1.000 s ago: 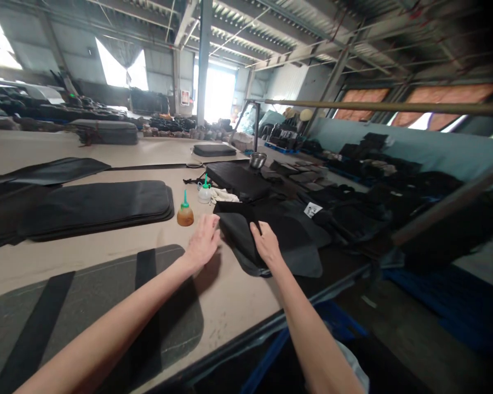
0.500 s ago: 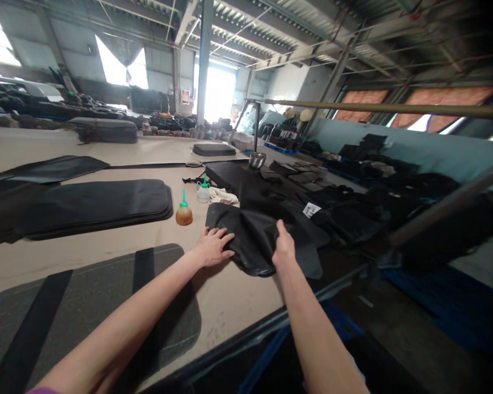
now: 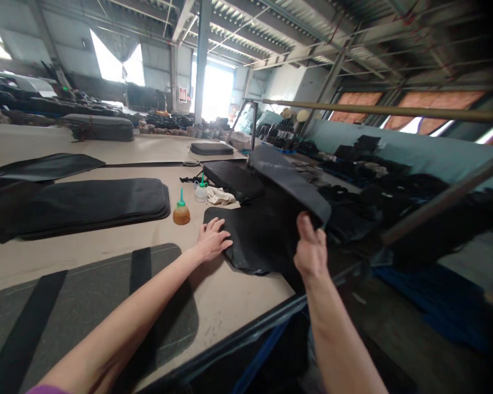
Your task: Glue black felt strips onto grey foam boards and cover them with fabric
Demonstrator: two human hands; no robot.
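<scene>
A black, leather-like sheet (image 3: 263,235) lies over the right part of the table, with one rounded corner flat near my left hand. My left hand (image 3: 213,239) rests on its left edge, palm down and fingers spread. My right hand (image 3: 312,246) is closed around the sheet's right side, thumb up. That side is lifted, and a greyer flap (image 3: 291,178) stands tilted behind the hand; whether it is the same piece I cannot tell. The fingertips of my right hand are partly hidden.
Left of the sheet stand a bottle of amber liquid (image 3: 181,213) and a clear bottle (image 3: 201,191), both green-nozzled, near a white cloth (image 3: 219,197). A stack of black panels (image 3: 94,205) and a grey panel with dark straps (image 3: 102,295) lie left. The table edge (image 3: 230,339) runs close in front.
My right hand has moved right, lifting the black sheet's right side, and the greyer flap now stands up. The white label and metal bowl are no longer visible. My left hand stays on the edge.
</scene>
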